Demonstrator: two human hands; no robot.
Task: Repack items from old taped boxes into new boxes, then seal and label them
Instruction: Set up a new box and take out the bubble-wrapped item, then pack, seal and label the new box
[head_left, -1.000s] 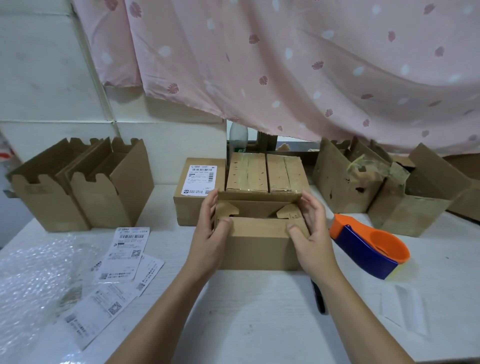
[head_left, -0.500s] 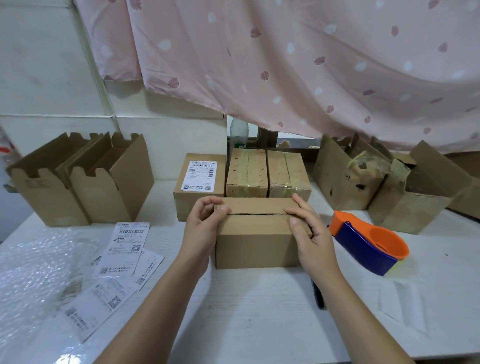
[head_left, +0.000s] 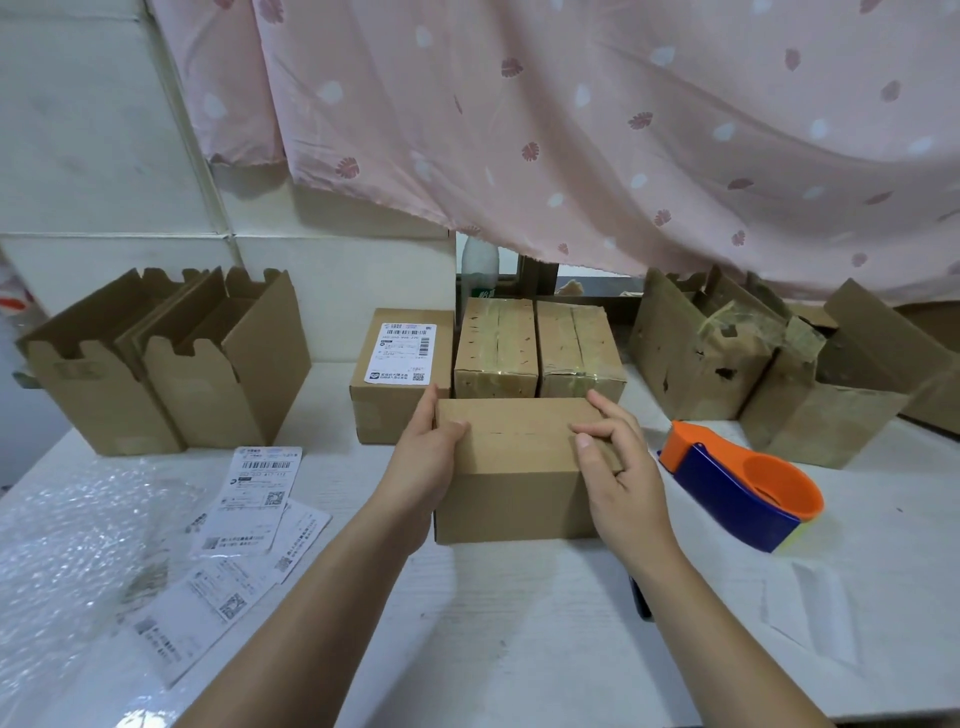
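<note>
Presently: box (head_left: 514, 467), plain brown corrugated card, rectangular, matte, flaps folded shut, no tape seen; sits mid-table (head_left: 519, 649). Left hand (head_left: 421, 467): grip wrapped round the left end, thumb on the lid. Right hand (head_left: 623, 483): grip loose, bent fingers pressing the lid's right end, clasping nothing. Risk: springy flaps likely pop open if either hand lifts before taping. Dispenser (head_left: 737, 493), glossy orange-and-blue plastic, near the box, toward the right edge. Labels (head_left: 249, 499), thin white paper, toward the left edge.
</note>
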